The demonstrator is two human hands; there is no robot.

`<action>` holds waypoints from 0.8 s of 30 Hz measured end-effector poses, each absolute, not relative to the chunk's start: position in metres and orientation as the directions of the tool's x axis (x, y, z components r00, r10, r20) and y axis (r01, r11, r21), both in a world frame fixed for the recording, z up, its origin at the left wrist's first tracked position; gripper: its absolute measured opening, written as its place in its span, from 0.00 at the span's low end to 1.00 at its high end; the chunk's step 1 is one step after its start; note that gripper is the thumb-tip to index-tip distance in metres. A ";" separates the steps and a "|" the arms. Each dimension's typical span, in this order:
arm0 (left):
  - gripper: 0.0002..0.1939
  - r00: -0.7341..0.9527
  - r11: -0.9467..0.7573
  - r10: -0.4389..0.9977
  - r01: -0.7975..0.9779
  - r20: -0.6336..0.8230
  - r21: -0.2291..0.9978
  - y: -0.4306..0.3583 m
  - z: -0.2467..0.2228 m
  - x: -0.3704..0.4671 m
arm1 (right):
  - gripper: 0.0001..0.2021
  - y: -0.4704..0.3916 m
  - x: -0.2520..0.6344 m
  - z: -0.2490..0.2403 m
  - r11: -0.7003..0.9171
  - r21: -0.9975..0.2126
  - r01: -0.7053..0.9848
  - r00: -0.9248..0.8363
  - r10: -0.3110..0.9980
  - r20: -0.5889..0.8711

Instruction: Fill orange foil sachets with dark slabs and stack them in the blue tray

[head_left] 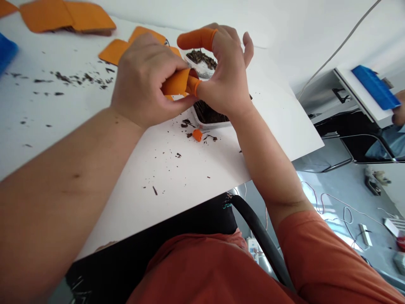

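Observation:
My left hand (pixel 145 80) is closed around a small orange paper packet (pixel 177 82), its open mouth facing right. My right hand (pixel 229 80) wears orange finger cots (pixel 198 39) on the index finger and thumb. That thumb sits at the packet's mouth, while the index finger is stretched out above, apart from it. Beneath my right hand is a clear plastic tub (pixel 213 125) of dark dried pieces, partly hidden. Behind it stands another clear tub (pixel 205 72) with brown flakes. A loose orange finger cot (pixel 197 135) lies by the front tub.
More orange packets (pixel 47 17) lie at the back left, others (pixel 115 51) behind my left hand. Dark crumbs (pixel 85 78) are scattered over the white table (pixel 126 211). A blue object (pixel 6 50) is at the left edge. At right, another person's hand (pixel 399 110) touches a blue tray (pixel 375 86).

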State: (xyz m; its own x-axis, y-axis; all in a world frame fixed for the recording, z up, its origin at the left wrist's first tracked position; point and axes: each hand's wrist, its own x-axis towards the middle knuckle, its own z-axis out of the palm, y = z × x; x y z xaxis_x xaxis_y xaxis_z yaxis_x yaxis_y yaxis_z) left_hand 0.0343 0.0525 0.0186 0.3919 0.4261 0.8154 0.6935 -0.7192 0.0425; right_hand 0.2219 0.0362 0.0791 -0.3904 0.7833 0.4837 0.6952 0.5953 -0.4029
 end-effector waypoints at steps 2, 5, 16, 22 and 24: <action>0.12 0.380 -0.708 0.453 0.703 0.806 0.067 0.052 0.020 0.036 | 0.22 0.035 0.221 0.080 0.593 -0.405 0.696 -0.396 0.787 0.473; 0.10 0.357 -0.674 0.510 0.731 0.782 0.106 0.054 0.020 0.038 | 0.23 0.035 0.219 0.077 0.613 -0.379 0.694 -0.407 0.767 0.496; 0.18 0.329 -0.604 0.626 0.778 0.707 0.174 0.056 0.014 0.036 | 0.23 0.025 0.217 0.084 0.601 -0.343 0.722 -0.441 0.782 0.441; 0.18 0.343 -0.615 0.645 0.764 0.683 0.197 0.060 0.008 0.033 | 0.23 0.029 0.224 0.084 0.605 -0.374 0.703 -0.444 0.784 0.434; 0.21 0.342 -0.616 0.651 0.760 0.677 0.208 0.060 0.007 0.031 | 0.22 0.030 0.228 0.085 0.610 -0.426 0.668 -0.446 0.786 0.427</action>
State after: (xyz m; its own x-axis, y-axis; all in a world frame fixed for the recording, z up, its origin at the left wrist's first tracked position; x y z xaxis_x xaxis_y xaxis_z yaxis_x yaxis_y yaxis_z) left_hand 0.0314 0.0602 0.0070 0.3422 0.6513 0.6773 0.7600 -0.6157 0.2081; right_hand 0.2280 0.0303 0.0846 -0.4463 0.7864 0.4271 0.6680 0.6103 -0.4258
